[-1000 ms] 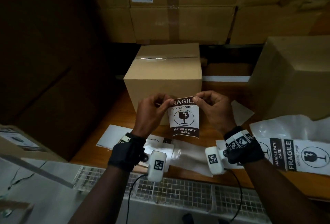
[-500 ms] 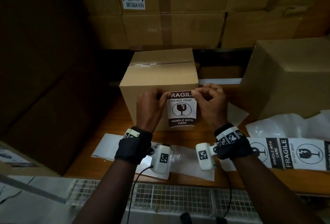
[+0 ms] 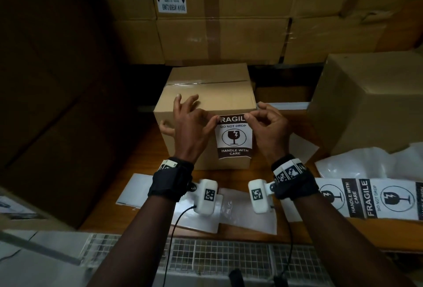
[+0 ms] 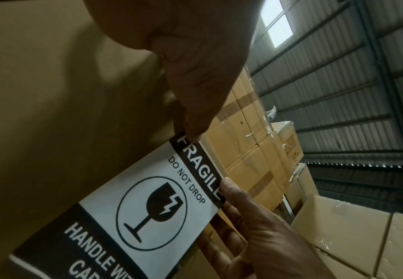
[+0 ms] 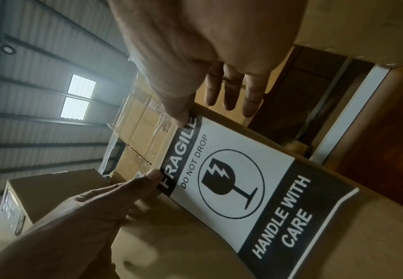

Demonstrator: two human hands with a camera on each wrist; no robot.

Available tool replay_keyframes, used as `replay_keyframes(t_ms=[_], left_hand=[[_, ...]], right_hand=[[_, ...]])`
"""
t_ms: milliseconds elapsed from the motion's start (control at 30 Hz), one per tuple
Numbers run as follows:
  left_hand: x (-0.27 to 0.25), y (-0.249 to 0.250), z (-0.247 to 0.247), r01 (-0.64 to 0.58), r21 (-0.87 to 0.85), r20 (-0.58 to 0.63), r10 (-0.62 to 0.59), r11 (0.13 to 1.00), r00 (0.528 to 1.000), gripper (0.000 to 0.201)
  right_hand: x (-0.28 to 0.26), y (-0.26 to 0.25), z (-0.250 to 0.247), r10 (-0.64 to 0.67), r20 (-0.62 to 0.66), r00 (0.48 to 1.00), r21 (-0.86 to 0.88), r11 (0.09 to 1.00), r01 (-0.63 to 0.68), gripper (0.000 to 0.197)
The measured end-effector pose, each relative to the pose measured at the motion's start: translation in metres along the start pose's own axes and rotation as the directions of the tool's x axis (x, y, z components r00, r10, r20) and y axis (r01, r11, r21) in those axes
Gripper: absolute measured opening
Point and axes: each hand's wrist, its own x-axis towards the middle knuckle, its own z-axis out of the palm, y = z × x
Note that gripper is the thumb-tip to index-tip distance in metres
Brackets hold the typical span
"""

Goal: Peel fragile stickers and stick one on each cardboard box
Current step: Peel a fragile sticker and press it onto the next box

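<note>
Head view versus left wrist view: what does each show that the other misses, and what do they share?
Only the head view shows the wooden table, the strip of unused stickers lying at the right, spent backing sheets, both wristbands, and the sticker's bottom edge against the box front.

Only the left wrist view shows the corrugated roof and its skylight.

Both show the sticker on the box, the left hand at its top left corner, the right hand at its top right corner, and stacked cartons behind.
</note>
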Motion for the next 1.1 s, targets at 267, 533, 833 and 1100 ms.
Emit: replay_keyframes(t_ms=[267, 533, 833, 1100], left_hand=[[0.003, -0.002, 0.004, 0.029, -0.114, 0.001, -0.029, 0.993, 1.000, 0.025], [0.003, -0.002, 0.006, 0.040, -0.122, -0.016, -0.042, 0.992, 0.999, 0.034], [0.003, -0.003, 0.006, 0.049, -0.124, -0.008, -0.051, 0.991, 0.999, 0.025], [0.003, 0.000, 0.007, 0.058, -0.126, -0.026, -0.062, 0.990, 0.998, 0.023]], right_hand=[[0.001, 0.006, 0.005, 0.009, -0.032, 0.999, 0.001, 1.000, -0.009, 0.007], [-0.001, 0.008, 0.005, -0.001, -0.044, 0.999, -0.009, 1.000, 0.000, 0.007], [0.000, 0.010, 0.007, 0.008, -0.055, 0.998, 0.009, 1.000, -0.008, 0.009], [0.002, 0.014, 0.007, 0.002, -0.047, 0.999, 0.006, 1.000, -0.001, 0.011]])
